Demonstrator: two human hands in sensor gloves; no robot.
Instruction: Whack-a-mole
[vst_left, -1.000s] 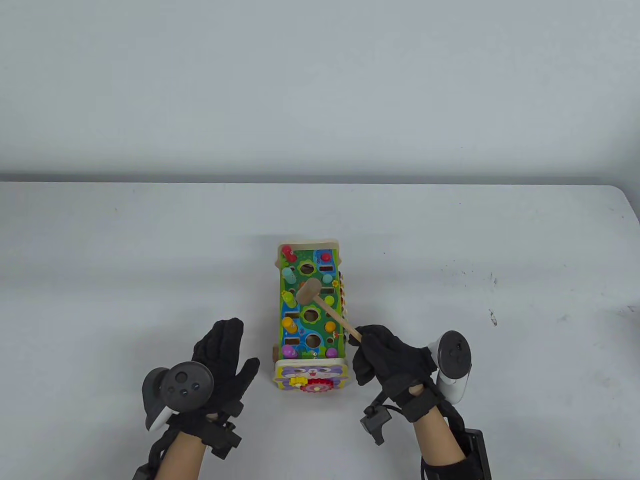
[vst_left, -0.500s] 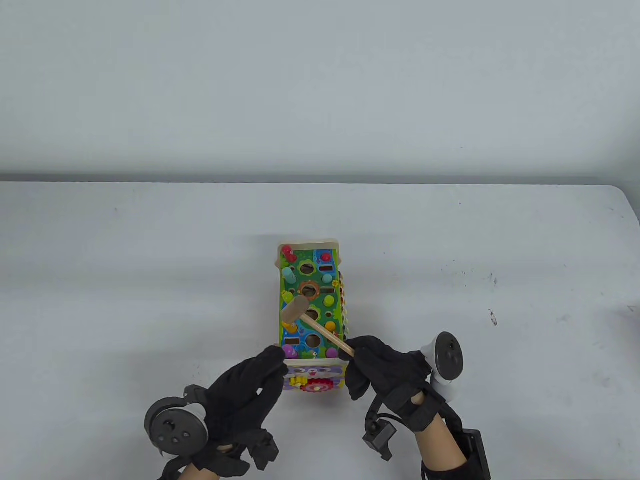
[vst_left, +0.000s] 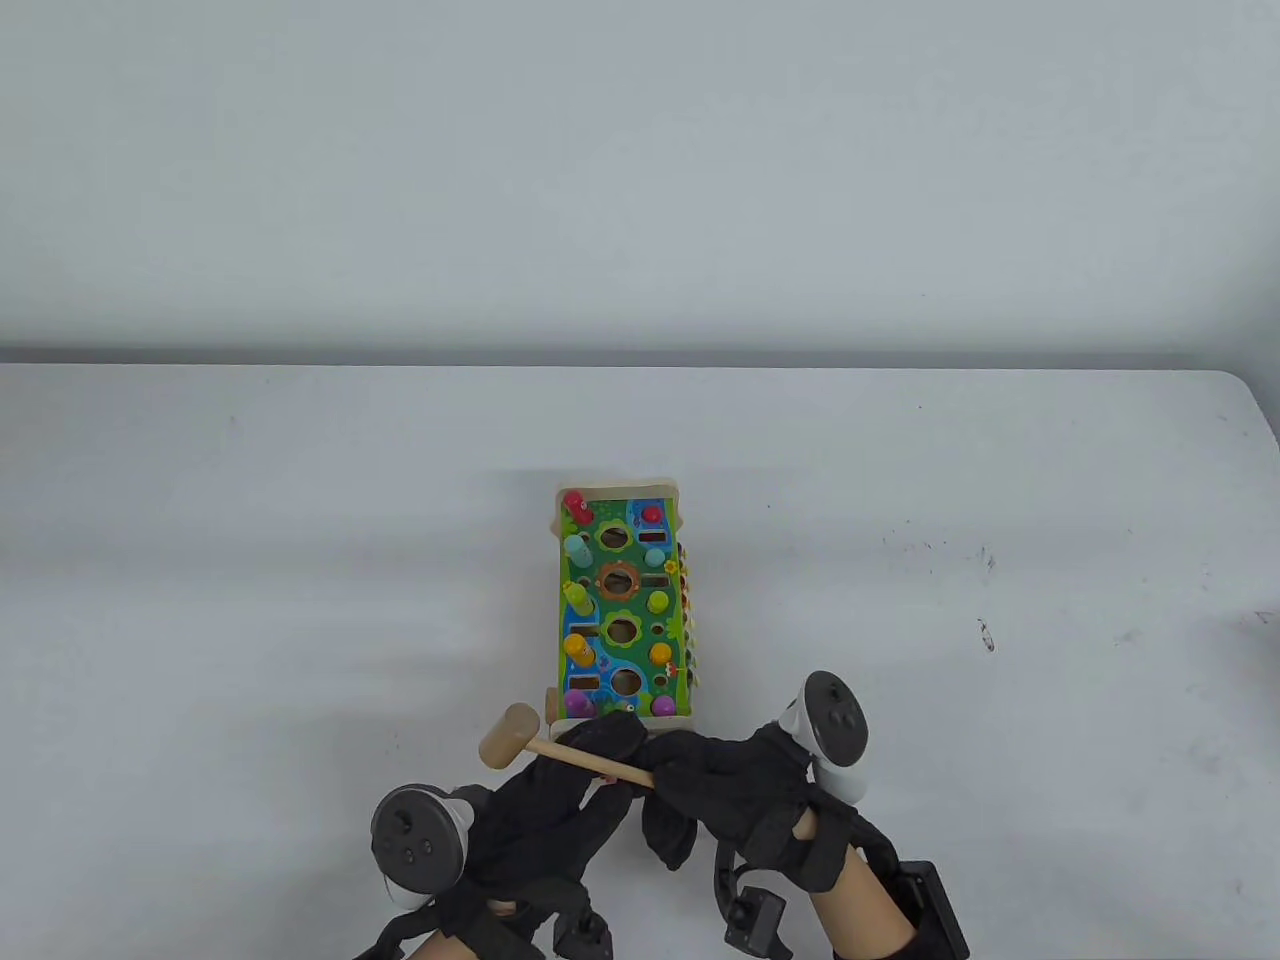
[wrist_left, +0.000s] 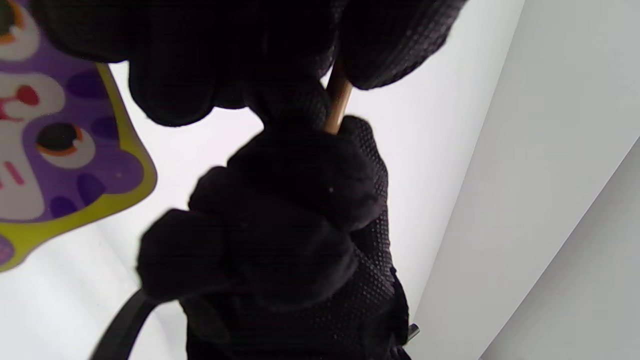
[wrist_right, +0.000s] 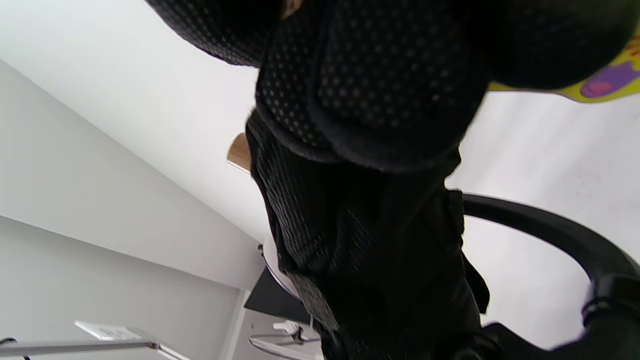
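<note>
Mostly hidden, toy's (vst_left: 620, 600) near end behind both hands, right hand (vst_left: 735, 795) and left hand (vst_left: 560, 800) fingers grasping hammer (vst_left: 545, 748) handle

Scuffed white table (vst_left: 300, 560), grey wall (vst_left: 640, 170).

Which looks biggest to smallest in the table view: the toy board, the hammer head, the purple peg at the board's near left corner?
1. Toy board, clearly largest.
2. Hammer head.
3. Purple peg, smallest.

The hammer is held above the table, nearer the camera, so its lead over the peg is unsure.
</note>
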